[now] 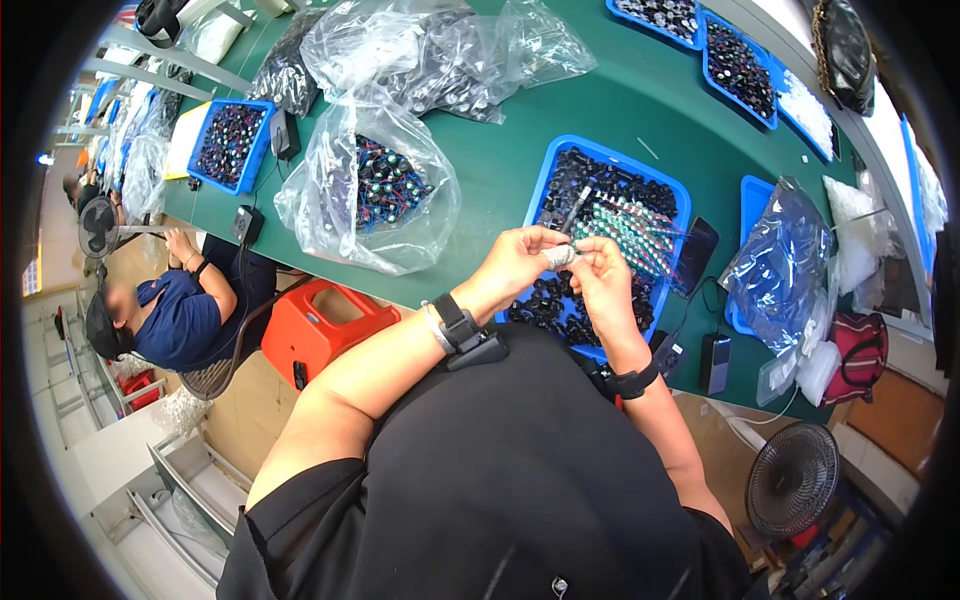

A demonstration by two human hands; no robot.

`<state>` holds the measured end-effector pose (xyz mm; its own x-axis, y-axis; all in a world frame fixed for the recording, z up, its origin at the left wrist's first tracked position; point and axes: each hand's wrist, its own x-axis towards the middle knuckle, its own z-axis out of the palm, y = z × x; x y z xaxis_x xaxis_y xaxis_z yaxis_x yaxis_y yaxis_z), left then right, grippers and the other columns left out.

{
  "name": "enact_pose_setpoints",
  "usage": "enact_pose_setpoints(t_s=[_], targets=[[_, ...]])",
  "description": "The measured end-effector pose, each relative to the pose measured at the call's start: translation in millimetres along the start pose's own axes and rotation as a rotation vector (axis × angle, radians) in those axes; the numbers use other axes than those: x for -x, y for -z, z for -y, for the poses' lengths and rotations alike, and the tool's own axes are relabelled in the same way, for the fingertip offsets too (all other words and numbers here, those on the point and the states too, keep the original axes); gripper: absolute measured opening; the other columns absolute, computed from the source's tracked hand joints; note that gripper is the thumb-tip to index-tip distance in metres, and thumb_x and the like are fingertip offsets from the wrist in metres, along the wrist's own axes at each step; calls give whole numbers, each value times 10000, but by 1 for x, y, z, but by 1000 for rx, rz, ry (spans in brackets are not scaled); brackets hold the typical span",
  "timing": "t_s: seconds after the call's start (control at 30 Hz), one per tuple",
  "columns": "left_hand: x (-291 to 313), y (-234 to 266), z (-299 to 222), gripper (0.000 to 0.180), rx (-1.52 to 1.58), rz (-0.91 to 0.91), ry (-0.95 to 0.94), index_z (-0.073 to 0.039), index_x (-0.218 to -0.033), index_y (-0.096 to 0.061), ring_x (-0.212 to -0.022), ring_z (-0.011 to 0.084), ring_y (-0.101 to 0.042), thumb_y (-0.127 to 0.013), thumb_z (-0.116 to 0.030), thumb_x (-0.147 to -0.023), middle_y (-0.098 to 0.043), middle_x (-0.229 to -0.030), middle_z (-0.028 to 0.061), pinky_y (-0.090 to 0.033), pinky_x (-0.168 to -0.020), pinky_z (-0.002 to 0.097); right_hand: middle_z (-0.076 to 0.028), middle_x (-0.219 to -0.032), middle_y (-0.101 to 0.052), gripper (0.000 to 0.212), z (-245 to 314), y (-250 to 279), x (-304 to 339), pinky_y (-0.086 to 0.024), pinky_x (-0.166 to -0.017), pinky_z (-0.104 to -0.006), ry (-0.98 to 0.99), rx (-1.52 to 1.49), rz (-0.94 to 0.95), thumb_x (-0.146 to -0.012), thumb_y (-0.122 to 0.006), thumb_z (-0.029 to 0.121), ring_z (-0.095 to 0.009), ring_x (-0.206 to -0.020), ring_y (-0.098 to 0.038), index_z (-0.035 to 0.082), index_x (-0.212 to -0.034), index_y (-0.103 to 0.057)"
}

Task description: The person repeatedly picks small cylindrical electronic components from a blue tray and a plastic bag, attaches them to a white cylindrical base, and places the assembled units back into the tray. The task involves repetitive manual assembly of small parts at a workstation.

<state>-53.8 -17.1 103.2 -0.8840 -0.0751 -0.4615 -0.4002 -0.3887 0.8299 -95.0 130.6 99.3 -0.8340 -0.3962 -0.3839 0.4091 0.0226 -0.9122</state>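
Both hands meet above the left part of a blue tray. The fingers of my left hand are closed in a pinch. Close against them, my right hand pinches too. Between the fingertips is a small pale, rough-looking thing, too small to name. A thin dark stick with a light tip rises just beyond the fingers; whether it is held or lies on the tray is unclear. Inside the tray are many small black parts and rows of round green components with thin wires.
A clear bag of wired components lies left of the tray, with larger bags behind. Blue trays line the far right. A phone touches the tray's right side. A red stool and a seated person are left.
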Motion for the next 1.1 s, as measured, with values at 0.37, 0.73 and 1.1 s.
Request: enact_pose_setpoints(t_s=[0.37, 0.73, 1.1], targets=[[2, 52, 17, 210, -101, -342, -30, 62, -1055, -563, -687, 104, -545, -551, -65, -889, -603, -879, 67, -504, -683, 247, -34, -872, -585, 164, -30, 52, -34, -453, -662, -232, 91, 89, -250, -893, -580, 88, -102, -742, -570, 35, -1041, -532], [11, 112, 9, 185, 50, -405, -157, 43, -1015, -558, -738, 136, -602, -571, -74, -872, -595, -897, 68, -531, -668, 261, -75, -900, -622, 163, -19, 86, -93, -481, -752, -312, 353, 718, -290, -858, -590, 82, -194, -821, -605, 27, -1011, -593], [-12, 219, -38, 197, 28, -884, -422, 38, -1029, -572, -734, 141, -614, -601, -29, -846, -626, -864, 79, -522, -681, 248, -90, -893, -611, 124, -19, 55, -130, -401, -787, -410, 479, 1710, -102, -809, -572, 178, -262, -910, -544, 83, -848, -639]])
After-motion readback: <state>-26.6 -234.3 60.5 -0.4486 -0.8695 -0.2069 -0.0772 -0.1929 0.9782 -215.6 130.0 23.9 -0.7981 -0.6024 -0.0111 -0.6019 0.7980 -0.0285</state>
